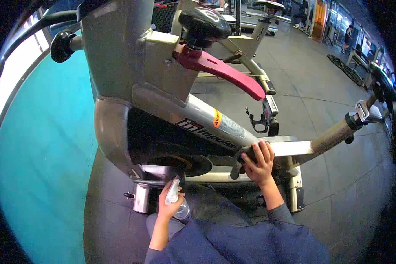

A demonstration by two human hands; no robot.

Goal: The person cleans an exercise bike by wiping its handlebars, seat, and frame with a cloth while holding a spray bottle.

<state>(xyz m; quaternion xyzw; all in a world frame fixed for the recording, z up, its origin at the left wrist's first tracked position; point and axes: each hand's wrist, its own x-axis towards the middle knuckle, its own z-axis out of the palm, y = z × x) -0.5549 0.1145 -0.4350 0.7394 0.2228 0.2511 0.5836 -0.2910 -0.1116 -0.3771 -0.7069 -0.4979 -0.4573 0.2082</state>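
Note:
My left hand (pixel 166 203) is wrapped round a clear spray bottle (pixel 181 210) with a white trigger head, held low beside the bike's flywheel housing. With my right hand (pixel 260 165) I press a dark grey cloth (pixel 238 166) against the lower frame of a spin bike (pixel 112 57); part of the cloth hangs below my fingers. The slanting silver tube (pixel 207 112) carries an orange warning label and the word "Impulse". Above it, a red lever (pixel 226 72) juts out under a black knob (pixel 204 26).
One of the bike's pedals (pixel 268 116) sticks out beyond the frame. Behind stands another exercise bike (pixel 257 37). Teal flooring (pixel 39 145) lies on the left, dark rubber tiles (pixel 347 176) on the right. A person (pixel 348 37) is far off at the right.

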